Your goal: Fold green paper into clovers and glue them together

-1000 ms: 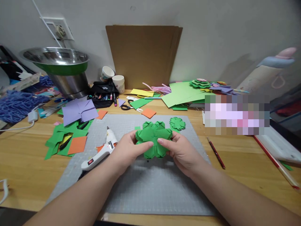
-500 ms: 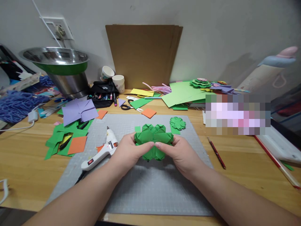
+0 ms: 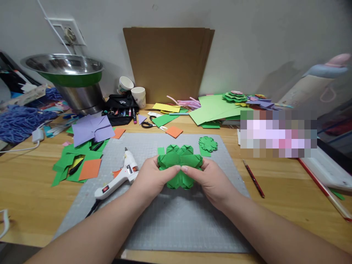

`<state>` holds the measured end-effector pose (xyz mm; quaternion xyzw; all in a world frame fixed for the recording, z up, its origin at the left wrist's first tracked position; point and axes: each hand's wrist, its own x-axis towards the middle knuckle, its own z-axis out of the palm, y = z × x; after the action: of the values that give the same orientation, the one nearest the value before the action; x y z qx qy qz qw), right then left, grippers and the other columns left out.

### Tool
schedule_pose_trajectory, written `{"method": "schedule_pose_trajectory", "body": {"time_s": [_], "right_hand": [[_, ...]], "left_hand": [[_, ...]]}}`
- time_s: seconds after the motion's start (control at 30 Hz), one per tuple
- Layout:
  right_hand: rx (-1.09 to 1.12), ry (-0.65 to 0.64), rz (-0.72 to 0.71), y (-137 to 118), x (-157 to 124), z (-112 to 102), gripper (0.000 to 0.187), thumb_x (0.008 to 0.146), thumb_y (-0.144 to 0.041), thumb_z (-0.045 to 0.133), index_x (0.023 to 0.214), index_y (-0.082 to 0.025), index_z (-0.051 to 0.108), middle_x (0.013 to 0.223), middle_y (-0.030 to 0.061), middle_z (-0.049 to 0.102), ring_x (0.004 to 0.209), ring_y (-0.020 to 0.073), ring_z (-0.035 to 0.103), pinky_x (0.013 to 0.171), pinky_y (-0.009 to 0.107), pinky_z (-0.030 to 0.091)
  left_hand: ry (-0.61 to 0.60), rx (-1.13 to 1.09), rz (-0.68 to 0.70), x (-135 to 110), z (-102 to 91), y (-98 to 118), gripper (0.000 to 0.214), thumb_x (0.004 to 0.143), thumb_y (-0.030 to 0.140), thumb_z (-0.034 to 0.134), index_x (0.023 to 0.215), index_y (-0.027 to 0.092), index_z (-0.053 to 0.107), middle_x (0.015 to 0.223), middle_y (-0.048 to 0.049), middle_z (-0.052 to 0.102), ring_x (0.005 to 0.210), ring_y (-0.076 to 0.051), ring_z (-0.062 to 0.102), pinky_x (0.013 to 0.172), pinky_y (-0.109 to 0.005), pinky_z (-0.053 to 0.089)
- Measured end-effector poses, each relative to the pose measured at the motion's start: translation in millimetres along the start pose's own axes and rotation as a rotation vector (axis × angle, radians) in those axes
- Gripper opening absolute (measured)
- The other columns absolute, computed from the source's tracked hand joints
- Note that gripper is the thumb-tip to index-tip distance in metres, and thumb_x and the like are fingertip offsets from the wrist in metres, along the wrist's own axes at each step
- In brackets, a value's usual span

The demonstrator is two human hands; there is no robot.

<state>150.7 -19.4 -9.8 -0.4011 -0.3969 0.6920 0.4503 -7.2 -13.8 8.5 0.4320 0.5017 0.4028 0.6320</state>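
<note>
Between my two hands is a green folded paper flower (image 3: 180, 156), held just above a grey cutting mat (image 3: 176, 223). My left hand (image 3: 154, 174) grips its left side, thumb across the front. On the right side my right hand (image 3: 209, 176) is closed the same way, and the two thumb tips meet near the flower's middle. The other fingers are mostly hidden behind the paper. A smaller green paper flower cutout (image 3: 208, 144) lies on the mat beyond my right hand. To the left of my left hand rests a white glue gun (image 3: 119, 181).
Green paper scraps (image 3: 66, 159), an orange square (image 3: 90, 169) and purple paper (image 3: 92, 130) lie at left. Black-handled scissors (image 3: 148, 124) and a small orange square (image 3: 174, 132) are behind the mat. A dark red pencil (image 3: 253, 179) lies right. Brown boards (image 3: 167, 66) lean against the wall.
The flower's lower edge has tipped very slightly downward. Both hands keep the same grip, and the objects around them stay in place.
</note>
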Motion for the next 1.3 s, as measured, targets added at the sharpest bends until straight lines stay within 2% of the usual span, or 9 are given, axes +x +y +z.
{"method": "schedule_pose_trajectory", "body": {"time_s": [0.1,0.23,0.4,0.57,0.77,0.87,0.97,1.17,1.3], "right_hand": [[-0.007,-0.054,0.008,-4,0,-2,0.028,0.071,-0.034,0.076,0.095,-0.021,0.071,0.089,0.0033,0.072,0.076,0.0162,0.064,0.072,0.029,0.05],[0.042,-0.123,0.029,-8,0,-2,0.028,0.077,-0.037,0.071,0.102,-0.024,0.069,0.092,0.0033,0.072,0.076,0.017,0.065,0.071,0.031,0.052],[0.001,-0.068,0.01,-8,1,-2,0.025,0.075,-0.035,0.073,0.095,-0.021,0.071,0.083,0.0028,0.072,0.071,0.0158,0.064,0.07,0.029,0.052],[-0.049,-0.07,-0.064,-6,0,-1,0.026,0.074,-0.034,0.074,0.096,-0.021,0.071,0.085,0.0022,0.071,0.075,0.0155,0.063,0.07,0.027,0.05],[-0.031,-0.193,-0.216,-6,-8,-1,0.028,0.085,-0.045,0.061,0.102,-0.024,0.069,0.085,0.0031,0.069,0.075,0.0176,0.062,0.069,0.03,0.05],[-0.061,-0.101,-0.334,-8,-12,-1,0.03,0.091,-0.046,0.051,0.097,-0.024,0.07,0.078,0.0021,0.064,0.071,0.0158,0.057,0.063,0.027,0.047],[-0.07,0.014,-0.383,-8,-13,-2,0.028,0.092,-0.044,0.049,0.092,-0.024,0.069,0.077,0.0014,0.062,0.071,0.0149,0.056,0.062,0.025,0.046],[-0.016,0.131,-0.318,-7,-11,-4,0.027,0.09,-0.045,0.05,0.091,-0.025,0.068,0.078,0.0015,0.063,0.07,0.0151,0.056,0.063,0.026,0.046],[-0.052,0.148,-0.271,-9,-11,-3,0.028,0.089,-0.048,0.051,0.093,-0.026,0.068,0.079,0.0022,0.062,0.073,0.0166,0.056,0.064,0.027,0.045]], "left_hand": [[-0.003,-0.062,-0.007,2,-3.5,1,0.029,0.066,0.029,0.078,0.09,0.014,0.07,0.084,-0.0053,0.073,0.072,-0.016,0.064,0.067,-0.026,0.051],[-0.089,-0.173,-0.011,3,-8.1,4,0.032,0.071,0.03,0.075,0.098,0.014,0.07,0.091,-0.0077,0.073,0.081,-0.019,0.066,0.071,-0.027,0.051],[-0.193,-0.243,-0.024,1,-8.1,6,0.033,0.076,0.028,0.072,0.106,0.015,0.069,0.1,-0.0087,0.072,0.081,-0.017,0.066,0.073,-0.026,0.051],[-0.199,-0.275,-0.067,1,-6.0,6,0.031,0.074,0.025,0.073,0.103,0.014,0.071,0.092,-0.0076,0.074,0.073,-0.016,0.066,0.068,-0.025,0.052],[-0.268,-0.368,-0.198,0,-8.2,9,0.03,0.071,0.027,0.074,0.097,0.014,0.073,0.084,-0.009,0.074,0.068,-0.018,0.066,0.064,-0.029,0.054],[-0.285,-0.388,-0.256,-1,-9.2,9,0.033,0.068,0.028,0.073,0.098,0.013,0.073,0.09,-0.0104,0.074,0.078,-0.022,0.067,0.072,-0.032,0.055],[-0.29,-0.365,-0.245,-2,-9.3,9,0.037,0.067,0.029,0.074,0.101,0.014,0.072,0.096,-0.0109,0.074,0.083,-0.023,0.066,0.076,-0.032,0.054],[-0.318,-0.256,-0.072,-3,-8.0,10,0.035,0.073,0.027,0.071,0.105,0.014,0.071,0.097,-0.0103,0.073,0.086,-0.022,0.066,0.076,-0.032,0.053],[-0.251,-0.195,-0.003,-4,-7.5,11,0.04,0.071,0.026,0.074,0.11,0.016,0.069,0.108,-0.0099,0.072,0.094,-0.024,0.066,0.078,-0.031,0.052]]}}
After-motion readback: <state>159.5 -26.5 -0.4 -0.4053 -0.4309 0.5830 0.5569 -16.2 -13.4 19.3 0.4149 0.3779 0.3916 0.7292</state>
